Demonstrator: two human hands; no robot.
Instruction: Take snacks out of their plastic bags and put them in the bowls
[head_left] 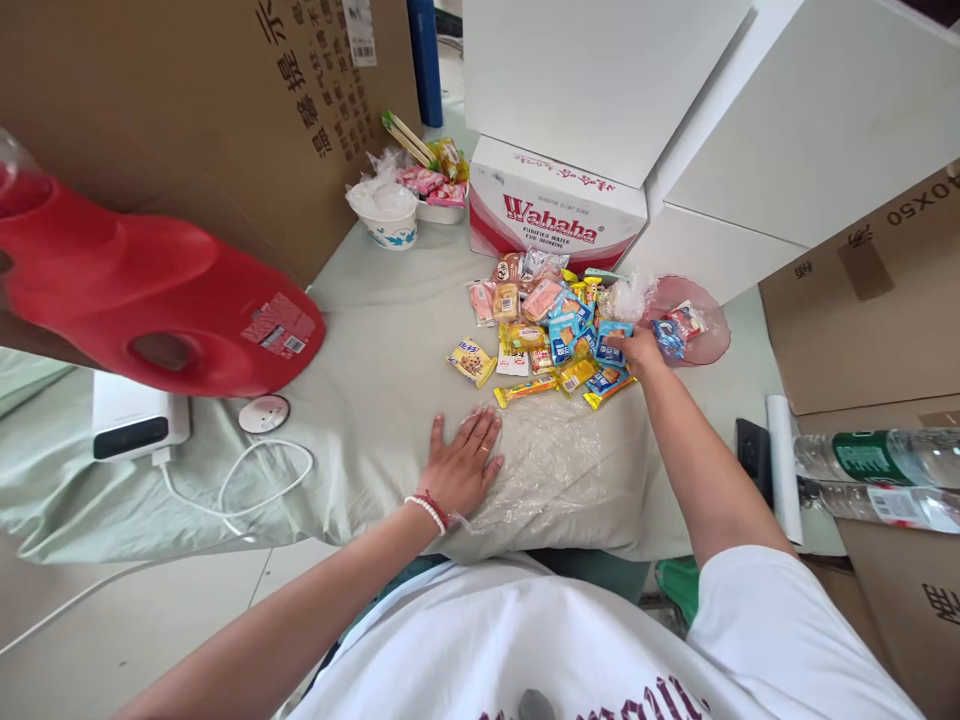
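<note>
My left hand lies flat, fingers spread, on a clear plastic bag spread over the pale green cloth. My right hand reaches into a pile of several small wrapped snacks, its fingers curled on the blue packets at the pile's right side. Whether it grips one is hidden. A pink translucent plate with a few packets sits just right of that hand. Yellow bars lie at the pile's near edge.
A red plastic jug stands at the left, with a white power bank, cable and small round disc below it. Behind are a Wahaha box, a paper bowl, cardboard and white boxes. Water bottles lie right.
</note>
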